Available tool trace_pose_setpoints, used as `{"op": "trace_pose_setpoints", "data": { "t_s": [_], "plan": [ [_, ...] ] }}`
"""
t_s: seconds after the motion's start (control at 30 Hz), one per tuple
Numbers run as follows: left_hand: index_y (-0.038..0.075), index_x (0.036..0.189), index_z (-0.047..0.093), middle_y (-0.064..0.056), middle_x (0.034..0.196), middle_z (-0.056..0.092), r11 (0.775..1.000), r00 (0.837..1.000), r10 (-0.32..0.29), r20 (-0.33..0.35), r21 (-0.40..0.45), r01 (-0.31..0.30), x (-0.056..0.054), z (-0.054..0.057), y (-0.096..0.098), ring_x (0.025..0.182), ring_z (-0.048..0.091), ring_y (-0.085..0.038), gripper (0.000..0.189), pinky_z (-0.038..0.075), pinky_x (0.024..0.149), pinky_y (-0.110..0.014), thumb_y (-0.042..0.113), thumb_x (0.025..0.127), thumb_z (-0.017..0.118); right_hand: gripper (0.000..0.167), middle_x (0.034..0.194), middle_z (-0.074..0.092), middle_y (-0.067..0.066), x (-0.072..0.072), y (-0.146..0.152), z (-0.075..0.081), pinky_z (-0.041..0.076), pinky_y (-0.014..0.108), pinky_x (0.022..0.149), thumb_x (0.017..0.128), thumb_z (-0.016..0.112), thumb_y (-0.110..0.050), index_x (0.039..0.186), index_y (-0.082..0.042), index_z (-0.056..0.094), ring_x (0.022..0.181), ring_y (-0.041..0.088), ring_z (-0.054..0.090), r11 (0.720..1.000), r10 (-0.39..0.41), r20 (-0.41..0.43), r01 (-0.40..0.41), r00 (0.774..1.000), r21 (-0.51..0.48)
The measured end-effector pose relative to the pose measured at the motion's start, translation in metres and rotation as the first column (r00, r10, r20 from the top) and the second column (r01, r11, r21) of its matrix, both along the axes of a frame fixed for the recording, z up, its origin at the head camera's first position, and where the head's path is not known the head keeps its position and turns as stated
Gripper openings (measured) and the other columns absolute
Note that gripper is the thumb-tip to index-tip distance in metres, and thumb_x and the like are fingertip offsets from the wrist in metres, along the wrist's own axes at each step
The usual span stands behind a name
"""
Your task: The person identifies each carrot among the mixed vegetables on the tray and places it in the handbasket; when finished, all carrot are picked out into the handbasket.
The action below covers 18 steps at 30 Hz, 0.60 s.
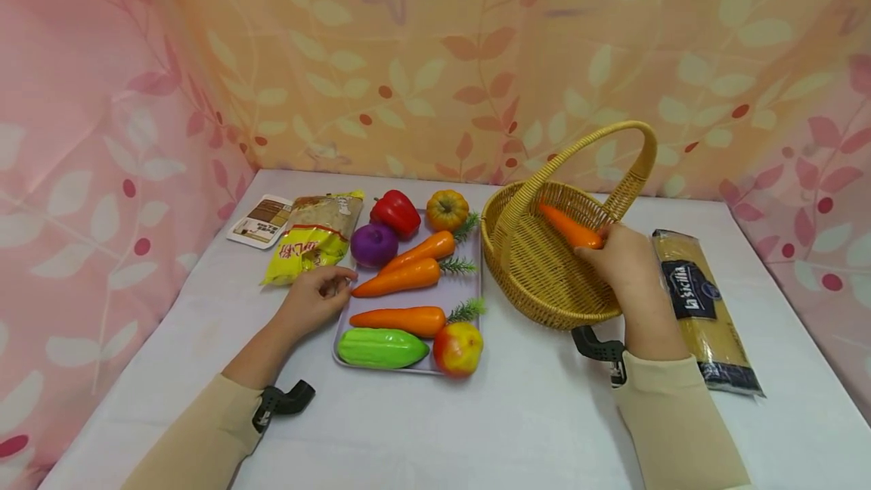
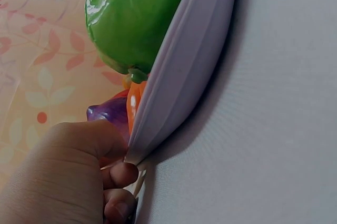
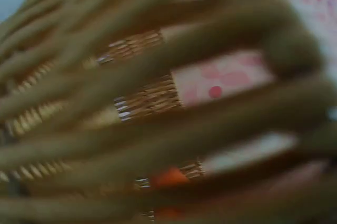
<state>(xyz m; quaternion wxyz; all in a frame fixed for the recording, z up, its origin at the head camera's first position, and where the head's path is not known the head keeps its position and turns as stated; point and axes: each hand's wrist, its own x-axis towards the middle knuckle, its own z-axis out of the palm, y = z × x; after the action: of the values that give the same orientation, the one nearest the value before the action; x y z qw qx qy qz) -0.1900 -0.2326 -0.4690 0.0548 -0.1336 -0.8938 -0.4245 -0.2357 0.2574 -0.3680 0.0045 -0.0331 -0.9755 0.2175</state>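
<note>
My right hand [image 1: 629, 259] grips an orange toy carrot [image 1: 570, 227] by its thick end, inside the wicker basket [image 1: 534, 271]. In the right wrist view, the basket's blurred weave [image 3: 158, 134] hides that hand, with a patch of orange behind it. At the left edge of the lilac tray [image 2: 184, 71], my left hand [image 1: 316, 301] pinches the rim between thumb and fingers. Three carrots [image 1: 401, 320] lie on the tray. Around them are a long green vegetable [image 1: 381, 348], a red-yellow fruit [image 1: 459, 350], a purple round vegetable [image 1: 374, 245], a red pepper [image 1: 396, 214] and a small pumpkin [image 1: 447, 210].
A yellow-labelled food bag [image 1: 316, 237] and a flat white-and-brown packet [image 1: 261, 221] lie left of the tray. Right of the basket, beside my right forearm, is a pasta pack [image 1: 708, 316]. The basket's tall handle [image 1: 578, 146] arches up. Patterned curtains [image 1: 408, 97] surround the white table [image 1: 524, 429].
</note>
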Motion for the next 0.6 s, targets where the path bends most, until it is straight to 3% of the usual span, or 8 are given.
{"op": "trace_pose_setpoints", "data": {
  "t_s": [0.4, 0.6],
  "plan": [
    [0.008, 0.109, 0.075, -0.001, 0.079, 0.057, 1.000, 1.000, 0.005, -0.010, -0.004, -0.005, -0.002, 0.000, 0.000, 0.068, 0.050, -0.021, 0.018, 0.040, 0.058, -0.025, 0.005, 0.091, 0.071, 0.043, 0.097, 0.062, 0.029, -0.001, -0.003, -0.008, 0.047, 0.047, 0.070, 0.089, 0.078, -0.025, 0.105, 0.011, 0.061, 0.082, 0.039, 0.055, 0.998, -0.056, 0.055, 0.054, 0.997, 0.027],
    [0.008, 0.111, 0.074, -0.001, 0.079, 0.057, 1.000, 1.000, 0.006, 0.005, -0.001, -0.006, -0.001, 0.000, 0.001, 0.068, 0.050, -0.020, 0.019, 0.040, 0.058, -0.025, 0.006, 0.092, 0.071, 0.057, 0.112, 0.061, 0.035, 0.003, -0.001, 0.007, 0.054, 0.051, 0.077, 0.093, 0.073, -0.026, 0.128, 0.015, 0.055, 0.091, 0.044, 0.060, 0.997, -0.074, 0.064, 0.076, 0.995, -0.025]
  ]
}}
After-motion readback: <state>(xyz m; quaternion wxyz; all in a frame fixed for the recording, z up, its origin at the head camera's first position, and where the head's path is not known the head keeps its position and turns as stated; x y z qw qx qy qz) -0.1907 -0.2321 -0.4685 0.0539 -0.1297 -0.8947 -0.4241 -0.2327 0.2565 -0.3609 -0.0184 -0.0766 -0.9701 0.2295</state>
